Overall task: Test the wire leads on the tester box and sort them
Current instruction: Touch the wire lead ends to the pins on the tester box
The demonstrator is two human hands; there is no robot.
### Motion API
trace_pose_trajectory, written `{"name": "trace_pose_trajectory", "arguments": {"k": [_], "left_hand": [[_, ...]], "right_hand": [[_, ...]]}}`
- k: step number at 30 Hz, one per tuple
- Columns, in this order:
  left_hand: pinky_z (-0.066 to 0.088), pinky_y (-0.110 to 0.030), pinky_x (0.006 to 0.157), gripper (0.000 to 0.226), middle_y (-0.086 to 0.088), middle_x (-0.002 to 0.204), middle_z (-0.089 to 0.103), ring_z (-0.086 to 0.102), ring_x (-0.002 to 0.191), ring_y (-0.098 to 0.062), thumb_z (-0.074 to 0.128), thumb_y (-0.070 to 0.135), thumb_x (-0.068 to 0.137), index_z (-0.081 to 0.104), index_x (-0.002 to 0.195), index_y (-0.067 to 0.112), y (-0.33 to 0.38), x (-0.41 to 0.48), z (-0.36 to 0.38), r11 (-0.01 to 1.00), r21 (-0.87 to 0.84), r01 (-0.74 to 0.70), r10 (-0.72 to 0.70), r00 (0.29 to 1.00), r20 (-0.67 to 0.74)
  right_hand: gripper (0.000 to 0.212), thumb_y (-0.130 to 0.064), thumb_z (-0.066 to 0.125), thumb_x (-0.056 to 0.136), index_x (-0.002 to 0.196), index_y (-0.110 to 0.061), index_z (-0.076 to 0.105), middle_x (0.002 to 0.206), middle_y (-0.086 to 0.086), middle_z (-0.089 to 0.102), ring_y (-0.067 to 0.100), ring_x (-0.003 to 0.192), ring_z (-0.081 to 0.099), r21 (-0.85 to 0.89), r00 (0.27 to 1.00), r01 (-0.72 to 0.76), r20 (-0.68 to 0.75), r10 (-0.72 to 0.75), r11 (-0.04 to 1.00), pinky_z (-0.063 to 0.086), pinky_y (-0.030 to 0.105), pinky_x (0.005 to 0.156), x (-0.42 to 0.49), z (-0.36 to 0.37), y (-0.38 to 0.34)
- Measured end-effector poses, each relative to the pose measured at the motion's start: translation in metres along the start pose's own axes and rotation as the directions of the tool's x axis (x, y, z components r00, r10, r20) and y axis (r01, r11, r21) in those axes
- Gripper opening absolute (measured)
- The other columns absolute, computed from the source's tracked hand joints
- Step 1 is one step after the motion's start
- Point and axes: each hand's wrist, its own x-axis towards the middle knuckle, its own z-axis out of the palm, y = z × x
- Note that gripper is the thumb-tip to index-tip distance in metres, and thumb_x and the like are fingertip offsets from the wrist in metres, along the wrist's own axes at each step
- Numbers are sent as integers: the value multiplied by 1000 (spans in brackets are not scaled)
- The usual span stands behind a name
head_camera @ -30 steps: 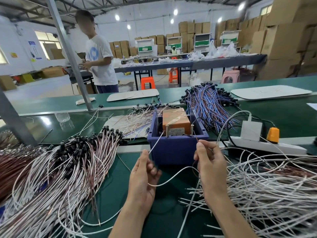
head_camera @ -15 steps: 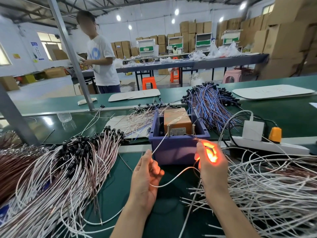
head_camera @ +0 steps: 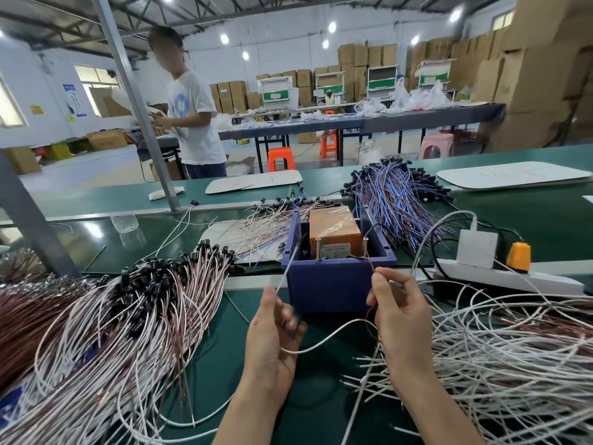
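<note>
Lead (head_camera: 324,341) is pinched at both ends in front of the box (head_camera: 333,284) at the middle of the desk (head_camera: 231,342), fingers of the left hand (head_camera: 272,342) aiming its white end at one screw (head_camera: 317,248), right hand (head_camera: 398,316) holding the brown end by the other, probably to bridge both contacts.

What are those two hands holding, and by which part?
One wire lead: the left hand pinches its white strand, the right hand its brown strand, both near the free ends.
</note>
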Motion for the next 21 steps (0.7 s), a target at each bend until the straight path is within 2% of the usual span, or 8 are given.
{"name": "trace_pose_trajectory", "arguments": {"k": [3, 5, 7, 9, 11, 14, 16, 21], "left_hand": [[47, -23, 44, 29, 4, 57, 48, 43, 44, -9, 67, 49, 78, 57, 73, 22, 3, 1, -1, 998, -69, -5, 2, 999, -43], [47, -22, 45, 28, 5, 59, 52, 44, 44, -8, 63, 48, 83, 57, 80, 21, 3, 2, -2, 997, -78, -13, 8, 997, -74], [48, -22, 46, 25, 6, 61, 56, 47, 45, -7, 58, 44, 92, 59, 85, 21, 2, 3, -5, 997, -75, -22, 14, 994, -108], [50, -23, 48, 22, 7, 62, 59, 51, 46, -6, 52, 37, 100, 61, 90, 20, 3, 5, -7, 996, -78, -33, 21, 989, -148], [51, -25, 53, 23, 8, 63, 59, 52, 47, -5, 47, 30, 105, 62, 91, 20, 4, 6, -8, 995, -90, -32, 15, 983, -185], [53, -24, 52, 21, 6, 65, 59, 56, 52, -7, 48, 27, 105, 63, 93, 19, 5, 7, -7, 993, -112, -26, 1, 976, -217], [56, -23, 56, 18, 5, 70, 64, 61, 63, -8, 52, 29, 103, 65, 95, 18, 5, 6, -7, 996, -84, -19, 0, 975, -221], [53, -29, 77, 31, 0, 98, 68, 65, 90, -13, 51, 44, 101, 65, 105, 17, 7, 0, -10, 997, -76, -22, 8, 984, -179]], "right_hand": [[6, -28, 62, 98, 97, -29, 68, 76, -2, 75, -1, 45, 49, 0, 1000, -8, 19, 8, 1000, 38, 7, 44, -1, -1, -3], [16, -41, 60, 95, 101, -28, 69, 87, -3, 79, -4, 45, 52, -3, 999, -16, 36, 16, 1000, 39, 4, 45, -3, -4, -6], [28, -50, 56, 90, 101, -29, 71, 94, -5, 79, -1, 37, 44, 17, 999, -29, 32, 28, 999, 34, 6, 39, -5, -6, -11], [32, -51, 50, 93, 103, -28, 72, 98, -5, 79, 2, 32, 31, 46, 999, -37, 18, 36, 998, 29, 14, 32, -5, -7, -18], [36, -49, 44, 98, 105, -24, 69, 100, -4, 78, 6, 30, 32, 65, 999, -46, -6, 46, 997, 29, 16, 31, -4, -11, -27], [38, -48, 39, 103, 105, -22, 66, 95, 3, 78, 7, 32, 34, 119, 998, -48, -22, 51, 992, 29, 16, 32, 2, -23, -42], [37, -48, 39, 103, 102, -24, 67, 89, 7, 77, 7, 33, 35, 158, 998, -41, -40, 48, 987, 29, 15, 33, 9, -35, -56], [34, -43, 40, 107, 98, -23, 67, 70, -2, 73, 5, 35, 37, 154, 983, 5, -182, 24, 988, 30, 15, 35, 47, -81, -103]]}}
